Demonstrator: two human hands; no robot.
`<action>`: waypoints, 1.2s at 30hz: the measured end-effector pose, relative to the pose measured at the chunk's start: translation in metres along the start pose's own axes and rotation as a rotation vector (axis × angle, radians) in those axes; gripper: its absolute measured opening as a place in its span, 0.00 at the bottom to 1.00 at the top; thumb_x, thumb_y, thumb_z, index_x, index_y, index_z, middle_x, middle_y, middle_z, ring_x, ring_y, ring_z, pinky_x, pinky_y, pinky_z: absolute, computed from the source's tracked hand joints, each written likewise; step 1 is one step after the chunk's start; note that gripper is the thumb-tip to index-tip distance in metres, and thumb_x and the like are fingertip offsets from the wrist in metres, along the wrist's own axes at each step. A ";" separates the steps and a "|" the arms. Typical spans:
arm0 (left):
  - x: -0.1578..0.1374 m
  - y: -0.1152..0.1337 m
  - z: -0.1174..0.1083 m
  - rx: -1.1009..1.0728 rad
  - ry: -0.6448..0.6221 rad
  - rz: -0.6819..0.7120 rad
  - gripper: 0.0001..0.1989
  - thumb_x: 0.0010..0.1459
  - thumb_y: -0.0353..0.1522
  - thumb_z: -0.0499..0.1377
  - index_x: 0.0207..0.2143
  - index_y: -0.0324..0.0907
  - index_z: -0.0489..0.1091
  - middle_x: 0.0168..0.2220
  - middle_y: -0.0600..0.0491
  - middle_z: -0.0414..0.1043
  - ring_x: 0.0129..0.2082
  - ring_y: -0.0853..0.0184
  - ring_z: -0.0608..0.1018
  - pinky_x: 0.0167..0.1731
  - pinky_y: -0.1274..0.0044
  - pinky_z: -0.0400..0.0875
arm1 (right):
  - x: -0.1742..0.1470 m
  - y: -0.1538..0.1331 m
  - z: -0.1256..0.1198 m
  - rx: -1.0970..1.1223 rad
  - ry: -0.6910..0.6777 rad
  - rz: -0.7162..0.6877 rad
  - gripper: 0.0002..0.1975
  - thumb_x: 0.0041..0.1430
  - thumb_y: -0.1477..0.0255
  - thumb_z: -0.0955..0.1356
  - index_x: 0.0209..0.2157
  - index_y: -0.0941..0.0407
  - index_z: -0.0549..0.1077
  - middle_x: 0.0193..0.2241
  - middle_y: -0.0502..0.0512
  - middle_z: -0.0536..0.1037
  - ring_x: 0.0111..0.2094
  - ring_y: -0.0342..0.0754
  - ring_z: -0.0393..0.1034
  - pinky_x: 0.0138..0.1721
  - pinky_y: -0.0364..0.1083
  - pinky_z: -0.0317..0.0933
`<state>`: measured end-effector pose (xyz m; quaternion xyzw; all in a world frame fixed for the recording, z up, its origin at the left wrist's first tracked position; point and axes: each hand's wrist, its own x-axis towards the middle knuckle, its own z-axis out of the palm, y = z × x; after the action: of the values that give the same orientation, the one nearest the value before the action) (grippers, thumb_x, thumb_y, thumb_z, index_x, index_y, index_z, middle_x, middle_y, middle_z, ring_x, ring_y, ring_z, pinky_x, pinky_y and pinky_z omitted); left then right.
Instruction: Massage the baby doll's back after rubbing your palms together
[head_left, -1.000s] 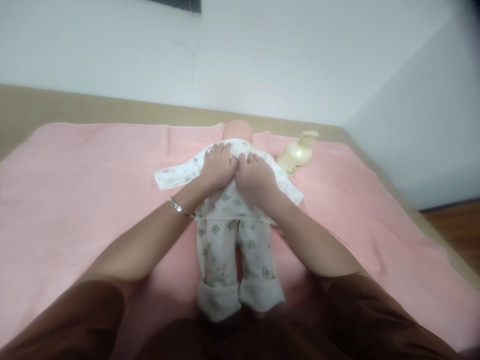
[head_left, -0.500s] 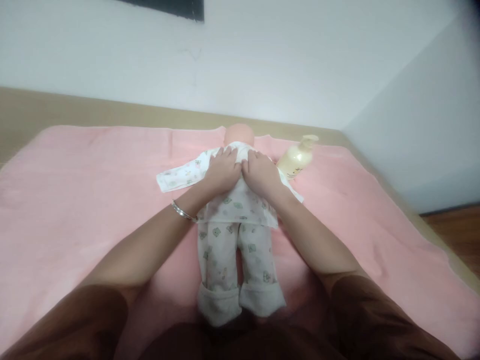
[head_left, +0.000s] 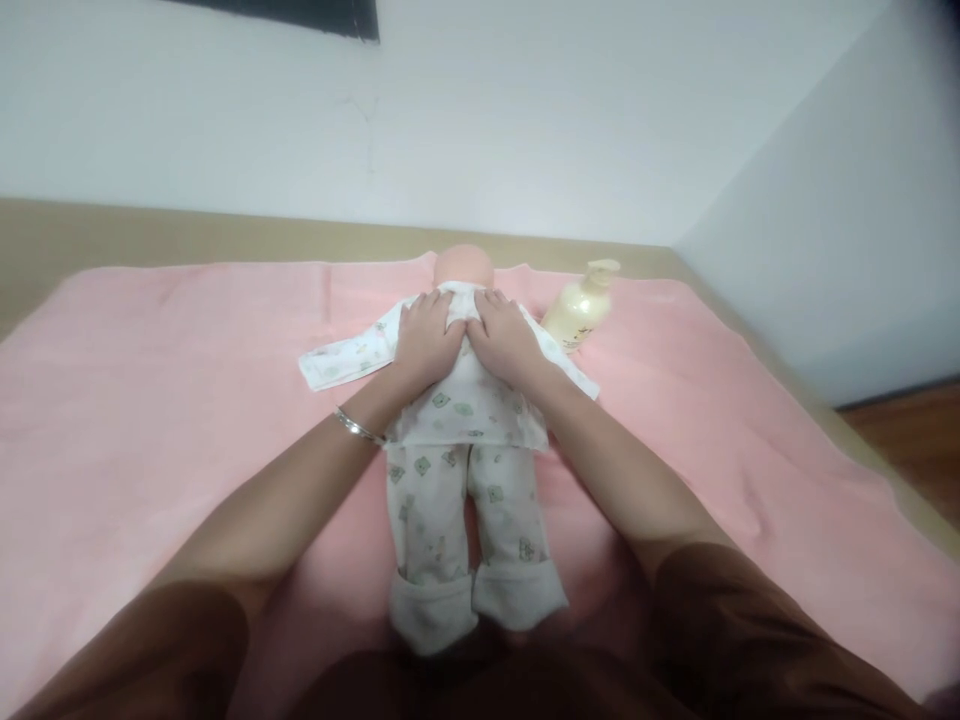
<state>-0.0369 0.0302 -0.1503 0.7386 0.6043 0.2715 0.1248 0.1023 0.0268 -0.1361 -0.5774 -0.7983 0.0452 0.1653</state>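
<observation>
A baby doll (head_left: 463,267) lies lengthwise in front of me, its bald head at the far end, dressed in a white printed top (head_left: 469,405) and matching trousers (head_left: 429,500) with turned-up cuffs. My left hand (head_left: 429,340) rests flat on the upper left of the top, fingers pointing toward the head; a silver bangle (head_left: 358,427) circles that wrist. On the upper right of the top lies my right hand (head_left: 504,338), its fingers spread. The two thumbs nearly meet at the middle. Both sleeves stretch outward on the cloth.
A pale yellow pump bottle (head_left: 579,312) stands just right of the doll's shoulder. Under everything spreads a pink blanket (head_left: 187,400) on a tan surface (head_left: 150,222), which meets a white wall (head_left: 525,120). Brown floor (head_left: 915,435) shows at the right.
The view has shifted slightly, so the doll and bottle appear a little further left. Both hands stay on the doll's top, with the fingers of my right hand spread somewhat more.
</observation>
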 end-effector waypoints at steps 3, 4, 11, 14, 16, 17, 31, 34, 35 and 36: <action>-0.001 0.002 0.000 0.009 -0.001 -0.002 0.26 0.63 0.34 0.45 0.60 0.40 0.65 0.63 0.41 0.66 0.65 0.48 0.66 0.68 0.50 0.56 | 0.004 0.005 0.003 0.042 -0.011 -0.003 0.28 0.69 0.71 0.54 0.66 0.68 0.60 0.68 0.69 0.62 0.70 0.62 0.53 0.71 0.62 0.47; -0.003 0.005 0.000 0.014 -0.004 -0.013 0.26 0.63 0.33 0.45 0.60 0.39 0.65 0.64 0.40 0.66 0.65 0.47 0.66 0.67 0.50 0.57 | 0.004 0.006 0.003 0.056 -0.012 -0.007 0.28 0.69 0.71 0.54 0.66 0.68 0.60 0.68 0.70 0.61 0.70 0.62 0.53 0.71 0.63 0.47; -0.025 0.028 -0.002 0.061 -0.052 -0.009 0.31 0.65 0.30 0.43 0.68 0.30 0.56 0.72 0.40 0.52 0.74 0.48 0.53 0.73 0.52 0.47 | 0.010 0.013 0.001 0.128 -0.030 -0.016 0.26 0.69 0.70 0.55 0.63 0.66 0.64 0.68 0.69 0.62 0.70 0.61 0.54 0.70 0.63 0.48; -0.015 0.018 -0.006 -0.037 -0.112 -0.035 0.30 0.65 0.30 0.42 0.68 0.36 0.59 0.72 0.47 0.53 0.74 0.53 0.54 0.74 0.56 0.47 | 0.001 0.003 0.000 0.047 0.005 -0.014 0.27 0.70 0.71 0.53 0.63 0.68 0.64 0.66 0.72 0.64 0.68 0.62 0.57 0.69 0.63 0.50; -0.004 0.005 -0.008 -0.091 -0.111 -0.068 0.30 0.65 0.30 0.42 0.68 0.38 0.60 0.72 0.49 0.55 0.74 0.55 0.55 0.74 0.58 0.48 | -0.010 -0.008 0.000 -0.047 0.023 -0.024 0.28 0.70 0.73 0.53 0.65 0.71 0.61 0.66 0.76 0.64 0.67 0.64 0.59 0.68 0.62 0.52; 0.001 -0.002 -0.007 -0.106 -0.103 -0.081 0.30 0.65 0.30 0.42 0.67 0.39 0.61 0.71 0.48 0.55 0.74 0.55 0.55 0.74 0.59 0.49 | -0.017 -0.014 0.000 -0.093 0.024 -0.045 0.28 0.70 0.73 0.53 0.65 0.72 0.60 0.66 0.77 0.63 0.68 0.65 0.58 0.68 0.62 0.53; -0.032 0.028 0.010 0.132 0.082 0.070 0.28 0.66 0.28 0.42 0.66 0.27 0.59 0.70 0.36 0.57 0.72 0.46 0.57 0.71 0.51 0.51 | 0.007 0.003 -0.014 0.109 -0.079 0.075 0.25 0.70 0.68 0.54 0.58 0.68 0.66 0.64 0.72 0.66 0.67 0.62 0.59 0.67 0.60 0.56; -0.034 0.030 0.012 0.046 0.053 0.094 0.29 0.65 0.27 0.42 0.66 0.27 0.58 0.70 0.38 0.56 0.73 0.49 0.55 0.73 0.54 0.50 | 0.006 0.004 -0.018 0.113 -0.093 0.059 0.24 0.71 0.65 0.53 0.57 0.65 0.67 0.61 0.71 0.70 0.64 0.61 0.61 0.64 0.61 0.57; -0.032 0.028 0.011 0.013 0.048 0.084 0.29 0.65 0.28 0.42 0.66 0.28 0.59 0.70 0.39 0.57 0.73 0.50 0.56 0.73 0.55 0.50 | 0.004 0.003 -0.018 0.096 -0.087 0.056 0.24 0.71 0.66 0.53 0.56 0.65 0.67 0.60 0.71 0.71 0.64 0.61 0.62 0.64 0.61 0.58; -0.028 0.024 0.010 -0.016 0.046 0.066 0.29 0.65 0.28 0.41 0.66 0.30 0.59 0.70 0.40 0.57 0.73 0.51 0.57 0.73 0.55 0.51 | 0.003 0.001 -0.017 0.066 -0.078 0.054 0.23 0.71 0.67 0.53 0.56 0.65 0.67 0.59 0.71 0.71 0.63 0.61 0.63 0.63 0.61 0.58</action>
<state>-0.0149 -0.0006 -0.1533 0.7506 0.5800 0.2974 0.1079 0.1081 0.0279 -0.1200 -0.5909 -0.7862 0.0986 0.1518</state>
